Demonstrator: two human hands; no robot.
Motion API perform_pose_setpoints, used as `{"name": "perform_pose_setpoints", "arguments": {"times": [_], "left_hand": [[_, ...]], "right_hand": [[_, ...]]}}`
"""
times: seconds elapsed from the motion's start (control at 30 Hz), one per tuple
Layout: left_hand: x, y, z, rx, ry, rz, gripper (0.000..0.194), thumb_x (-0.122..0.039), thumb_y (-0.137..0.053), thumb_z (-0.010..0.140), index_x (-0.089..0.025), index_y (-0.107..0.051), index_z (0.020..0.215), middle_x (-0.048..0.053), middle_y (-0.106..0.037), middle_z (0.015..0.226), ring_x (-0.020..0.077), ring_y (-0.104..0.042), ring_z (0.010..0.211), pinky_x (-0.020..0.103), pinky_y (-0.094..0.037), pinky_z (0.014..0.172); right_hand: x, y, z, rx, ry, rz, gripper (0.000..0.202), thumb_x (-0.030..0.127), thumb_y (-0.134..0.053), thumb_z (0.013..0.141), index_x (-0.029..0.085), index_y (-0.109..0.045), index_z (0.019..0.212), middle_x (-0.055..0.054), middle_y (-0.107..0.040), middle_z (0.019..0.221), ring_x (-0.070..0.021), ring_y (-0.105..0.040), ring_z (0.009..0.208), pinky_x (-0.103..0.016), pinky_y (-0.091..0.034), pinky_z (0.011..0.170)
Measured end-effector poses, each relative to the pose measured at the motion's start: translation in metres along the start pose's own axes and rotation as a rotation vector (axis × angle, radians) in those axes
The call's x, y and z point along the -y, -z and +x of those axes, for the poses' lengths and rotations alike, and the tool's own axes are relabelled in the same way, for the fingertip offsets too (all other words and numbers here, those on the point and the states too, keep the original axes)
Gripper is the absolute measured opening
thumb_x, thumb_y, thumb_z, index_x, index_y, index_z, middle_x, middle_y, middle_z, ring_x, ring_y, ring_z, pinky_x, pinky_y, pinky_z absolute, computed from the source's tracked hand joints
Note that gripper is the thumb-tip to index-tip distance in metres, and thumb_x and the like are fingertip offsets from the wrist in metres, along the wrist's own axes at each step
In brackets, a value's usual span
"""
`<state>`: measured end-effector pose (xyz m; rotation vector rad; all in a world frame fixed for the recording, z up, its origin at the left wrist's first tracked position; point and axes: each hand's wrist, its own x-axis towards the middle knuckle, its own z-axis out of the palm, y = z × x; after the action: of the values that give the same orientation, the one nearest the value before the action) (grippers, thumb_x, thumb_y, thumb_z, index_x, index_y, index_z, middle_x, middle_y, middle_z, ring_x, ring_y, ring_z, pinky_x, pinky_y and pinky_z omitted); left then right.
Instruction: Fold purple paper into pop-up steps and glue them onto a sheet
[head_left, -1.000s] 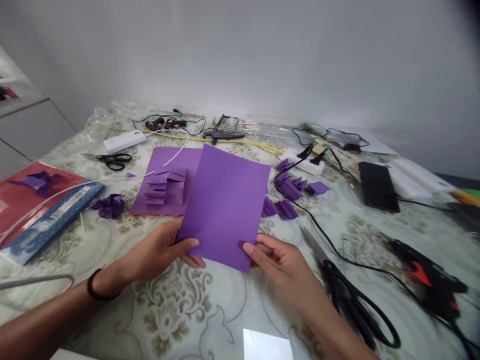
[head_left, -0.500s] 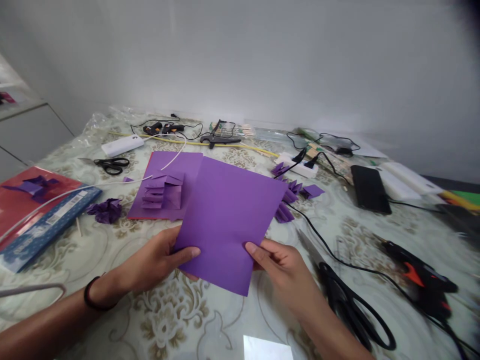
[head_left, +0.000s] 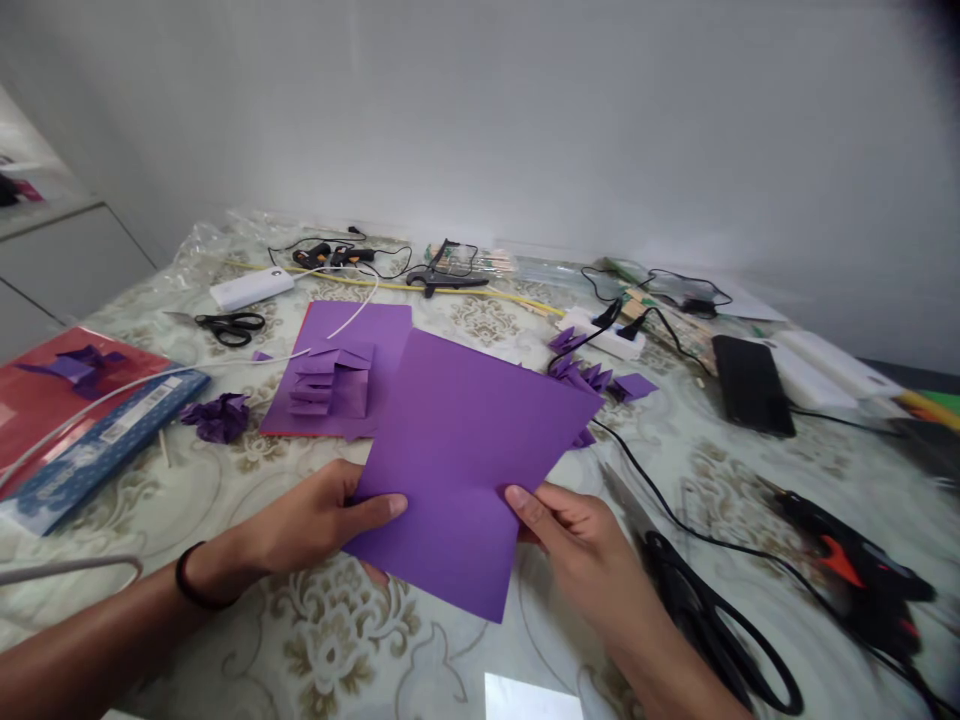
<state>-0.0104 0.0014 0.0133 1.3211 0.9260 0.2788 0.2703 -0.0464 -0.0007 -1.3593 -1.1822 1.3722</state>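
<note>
A flat sheet of purple paper [head_left: 457, 440] is held up above the patterned table. My left hand [head_left: 330, 515] pinches its left edge, thumb on top and fingers underneath. On the opposite edge, my right hand [head_left: 566, 525] grips it the same way. Behind the sheet lies a stack of purple paper [head_left: 390, 330] with a red edge, bearing folded purple pieces [head_left: 330, 380]. More folded purple pieces [head_left: 585, 375] lie beyond the sheet's right corner, partly hidden by it. Large black-handled scissors [head_left: 705, 610] rest beside my right forearm.
A glue gun [head_left: 855, 570] and a black phone [head_left: 752, 385] lie at right, with cables between. Behind stands a white power strip [head_left: 607, 335]. At left are small scissors [head_left: 229, 327], crumpled purple paper [head_left: 217, 417] and a red-and-blue packet [head_left: 97, 430]. A wall [head_left: 480, 120] closes the back.
The purple sheet has tilted a little, its far edge lower and its right corner further right. Both hands keep their hold on it. The whole view has shifted slightly.
</note>
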Motion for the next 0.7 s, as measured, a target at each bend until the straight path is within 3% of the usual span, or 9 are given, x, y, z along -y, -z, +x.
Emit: {"name": "perform_pose_setpoints", "arguments": {"times": [0.07, 0.2, 0.3, 0.47, 0.7], "left_hand": [[-0.001, -0.001, 0.0, 0.001, 0.011, 0.011, 0.06, -0.071, -0.061, 0.1, -0.015, -0.075, 0.083, 0.007, -0.078, 0.077, 0.0177, -0.07, 0.063, 0.026, -0.053, 0.061], [0.0, 0.0, -0.001, -0.03, -0.002, 0.083, 0.06, -0.068, -0.061, 0.101, -0.015, -0.072, 0.076, 0.005, -0.075, 0.072, 0.016, -0.064, 0.061, 0.024, -0.047, 0.057], [0.0, 0.0, -0.001, -0.042, -0.025, 0.131, 0.059, -0.066, -0.06, 0.103, -0.016, -0.07, 0.074, 0.004, -0.073, 0.071, 0.0153, -0.062, 0.061, 0.023, -0.046, 0.057], [-0.004, -0.002, -0.003, -0.01, -0.037, 0.167, 0.059, -0.066, -0.058, 0.104, -0.017, -0.07, 0.074, 0.005, -0.075, 0.07, 0.0161, -0.064, 0.059, 0.023, -0.048, 0.056], [-0.008, -0.002, -0.006, 0.047, 0.006, 0.197, 0.062, -0.069, -0.056, 0.104, -0.017, -0.074, 0.075, 0.007, -0.08, 0.071, 0.0206, -0.074, 0.063, 0.024, -0.053, 0.058]], "right_hand": [[0.0, 0.0, 0.0, -0.004, 0.001, -0.008, 0.058, 0.07, -0.075, 0.091, 0.022, -0.061, 0.062, 0.001, -0.056, 0.063, -0.0165, -0.053, 0.063, -0.03, -0.053, 0.064], [0.001, 0.001, 0.0, 0.026, -0.009, 0.02, 0.051, 0.068, -0.075, 0.092, 0.022, -0.068, 0.071, -0.002, -0.067, 0.074, -0.0197, -0.061, 0.07, -0.033, -0.057, 0.071], [-0.001, 0.002, 0.001, -0.034, 0.004, -0.018, 0.055, 0.071, -0.075, 0.091, 0.022, -0.065, 0.068, -0.002, -0.064, 0.069, -0.0201, -0.06, 0.068, -0.033, -0.056, 0.067], [0.001, 0.004, 0.001, -0.029, 0.015, 0.063, 0.047, 0.067, -0.077, 0.091, 0.023, -0.073, 0.077, -0.002, -0.069, 0.076, -0.0201, -0.063, 0.071, -0.035, -0.058, 0.072], [0.012, 0.009, -0.002, -0.075, 0.077, 0.109, 0.045, 0.06, -0.078, 0.095, 0.021, -0.071, 0.072, -0.001, -0.068, 0.071, -0.0185, -0.063, 0.069, -0.032, -0.059, 0.071]]}}
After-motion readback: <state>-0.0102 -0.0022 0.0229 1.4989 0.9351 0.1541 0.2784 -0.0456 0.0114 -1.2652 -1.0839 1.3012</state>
